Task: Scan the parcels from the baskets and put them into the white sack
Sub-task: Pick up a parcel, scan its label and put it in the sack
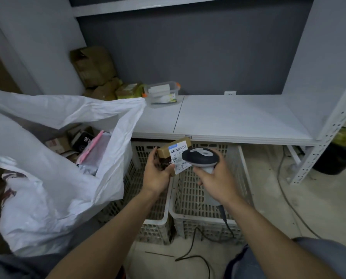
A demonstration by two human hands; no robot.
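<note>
My left hand (155, 174) grips a small brown parcel (173, 152) with a white barcode label, held above two white lattice baskets. My right hand (216, 179) grips a grey and white handheld scanner (200, 157), whose head sits right beside the parcel's label. The left basket (148, 200) and right basket (208, 206) stand side by side on the floor; no parcels show in them. The white sack (53, 170) stands open at the left, with several parcels (83, 143) inside.
A white shelf (228, 119) runs above the baskets, bearing a clear plastic box (161, 94) and brown packages (95, 71) at its back left. A shelf upright (327, 141) stands at the right. Cables (198, 256) trail over the floor. A dark bin (341, 154) sits far right.
</note>
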